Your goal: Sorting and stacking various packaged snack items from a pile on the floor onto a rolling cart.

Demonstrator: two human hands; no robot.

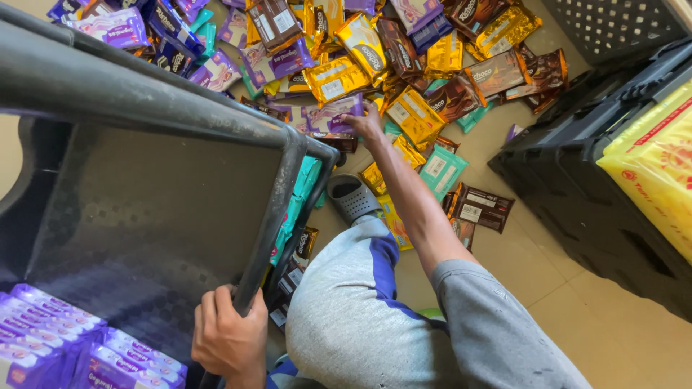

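Two bare hands work apart here; the right hand [366,122] is stretched far out over the floor, fingers closed on a flat purple rectangular snack packet [333,115] that lies at the near edge of a heap of gold, brown, teal and purple foil packets [404,65]; the packet's long axis runs roughly left to right in the view, its far end tilted slightly up toward the heap, its right end under the fingers; the left hand [229,337] is wrapped tight round the rim of a large dark grey plastic crate [285,187], thumb outside, fingers inside; in the crate's lower left corner lie rows of purple packets stacked on edge [50,331], the rest of its patterned bottom bare; a grey perforated clog [353,196] stands just beside the crate's right rim, below the reaching forearm; teal packets [299,194] are wedged against that rim; to the right a black plastic crate [577,180] holds a yellow sack [652,166], well apart from the reaching hand, with bare beige floor tiles [533,266] between them.
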